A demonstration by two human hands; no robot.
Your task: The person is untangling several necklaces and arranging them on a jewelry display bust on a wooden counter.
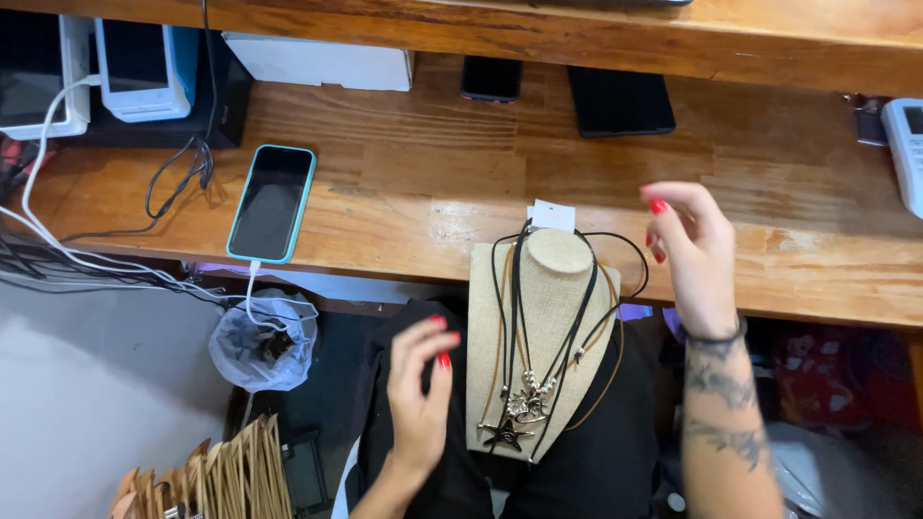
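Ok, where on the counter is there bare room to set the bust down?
Bare wood lies on the counter between the phone and the bust, and right of the right hand toward the white device. The far left is crowded with cables and chargers.

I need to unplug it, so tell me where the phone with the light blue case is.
In the head view the phone with the light blue case lies face up on the wooden counter, left of the necklace display bust, with a white charging cable plugged into its near end.

A dark-screened phone (272,203) in a teal case lies on the counter; a white tag (552,215) (small, rectangular) tops the bust.
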